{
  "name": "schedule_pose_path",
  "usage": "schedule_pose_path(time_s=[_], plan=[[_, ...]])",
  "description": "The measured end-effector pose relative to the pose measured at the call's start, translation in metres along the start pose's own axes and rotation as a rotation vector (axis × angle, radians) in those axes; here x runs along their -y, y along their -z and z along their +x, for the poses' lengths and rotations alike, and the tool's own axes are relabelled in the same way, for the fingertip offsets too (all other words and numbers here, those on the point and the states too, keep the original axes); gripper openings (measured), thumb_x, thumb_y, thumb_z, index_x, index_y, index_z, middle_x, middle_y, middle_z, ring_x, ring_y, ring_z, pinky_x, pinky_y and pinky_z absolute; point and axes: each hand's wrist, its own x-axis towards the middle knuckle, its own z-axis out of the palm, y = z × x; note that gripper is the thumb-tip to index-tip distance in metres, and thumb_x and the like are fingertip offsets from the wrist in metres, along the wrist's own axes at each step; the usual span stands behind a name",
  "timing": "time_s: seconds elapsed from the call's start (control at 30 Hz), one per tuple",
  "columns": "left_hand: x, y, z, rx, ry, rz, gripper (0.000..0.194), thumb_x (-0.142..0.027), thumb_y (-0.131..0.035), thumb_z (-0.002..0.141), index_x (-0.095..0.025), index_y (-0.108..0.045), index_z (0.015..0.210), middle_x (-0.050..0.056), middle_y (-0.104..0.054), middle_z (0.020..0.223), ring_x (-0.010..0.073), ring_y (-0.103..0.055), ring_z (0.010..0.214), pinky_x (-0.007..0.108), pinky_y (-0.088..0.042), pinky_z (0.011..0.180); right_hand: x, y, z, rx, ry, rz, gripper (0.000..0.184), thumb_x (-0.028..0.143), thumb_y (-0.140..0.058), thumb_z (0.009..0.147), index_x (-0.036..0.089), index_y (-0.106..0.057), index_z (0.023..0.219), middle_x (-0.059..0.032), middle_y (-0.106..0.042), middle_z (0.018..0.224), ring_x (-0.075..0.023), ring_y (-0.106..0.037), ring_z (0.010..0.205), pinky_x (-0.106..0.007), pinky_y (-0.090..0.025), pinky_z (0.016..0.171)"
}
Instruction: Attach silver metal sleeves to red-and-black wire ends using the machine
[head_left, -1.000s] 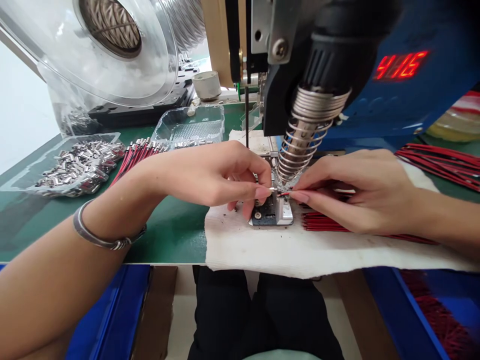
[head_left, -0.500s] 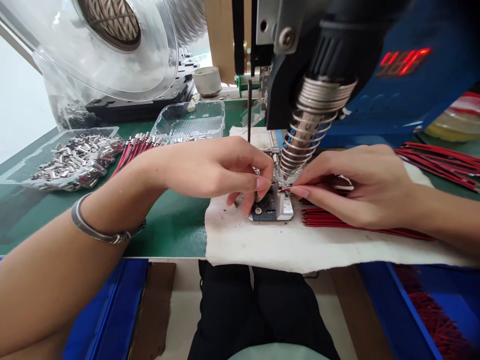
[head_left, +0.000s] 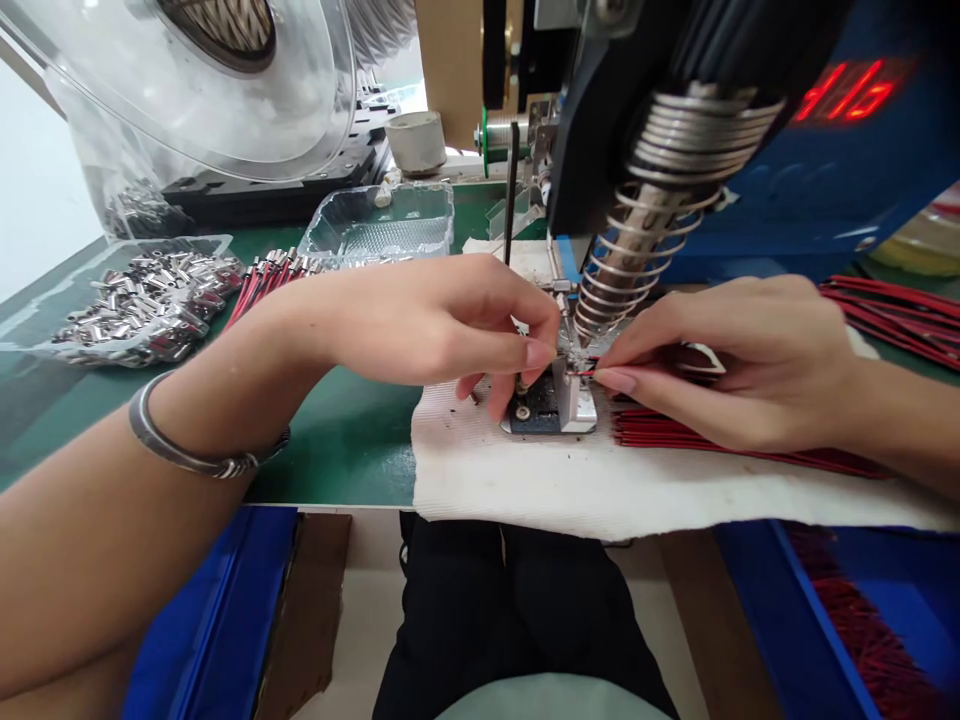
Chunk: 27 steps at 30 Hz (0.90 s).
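The right hand [head_left: 757, 365] pinches a red wire [head_left: 585, 373] between thumb and forefinger, its end projecting left past the fingertips at the metal fixture [head_left: 577, 408], below the spring-wrapped iron [head_left: 622, 250]. Whether the left hand [head_left: 450, 330] grips anything, one cannot tell.

From the near left the left forearm [head_left: 97, 530] is stretched rightward, the left hand [head_left: 442, 325] held back-upward with thumb and index finger pinched and lower fingers curled, while the right hand [head_left: 757, 350] is brought in from the right, its thumb and index finger likewise pinched.
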Motion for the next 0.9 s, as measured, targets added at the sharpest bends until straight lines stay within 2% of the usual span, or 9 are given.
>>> schedule_pose_path(time_s=[0.33, 0.67, 0.9], plan=[[0.0043, -0.0006, 0.0005, -0.012, 0.037, 0.023, 0.020, -0.015, -0.056, 0.096, -0.022, -0.060, 0.078, 0.000, -0.079, 0.075, 0.0146, -0.071, 0.062, 0.021, -0.058, 0.058, -0.0018, -0.0010, -0.0012, 0.002, 0.014, 0.007, 0.015, 0.028, -0.061, 0.111, 0.024, -0.067, 0.098, 0.0079, -0.072, 0.072, -0.0047, -0.062, 0.054, -0.021, -0.043, 0.050], [-0.0007, -0.0024, 0.0001, -0.040, 0.022, 0.072, 0.023, -0.016, -0.058, 0.096, -0.021, -0.062, 0.073, -0.001, -0.076, 0.069, 0.0138, -0.070, 0.061, 0.021, -0.054, 0.056, -0.0048, -0.0010, -0.0033, -0.006, 0.025, -0.016, 0.017, 0.031, -0.060, 0.112, 0.025, -0.067, 0.098, 0.0085, -0.070, 0.069, -0.0039, -0.061, 0.053, -0.021, -0.042, 0.050], [-0.0048, -0.0045, -0.0005, -0.049, 0.052, 0.032, 0.031, -0.014, -0.051, 0.099, -0.019, -0.057, 0.069, -0.001, -0.074, 0.068, 0.0116, -0.067, 0.060, 0.019, -0.055, 0.057, -0.0047, 0.0002, -0.0031, 0.015, 0.012, -0.003, 0.015, 0.030, -0.060, 0.112, 0.025, -0.067, 0.100, 0.0080, -0.072, 0.072, -0.0072, -0.069, 0.059, -0.023, -0.046, 0.052]])
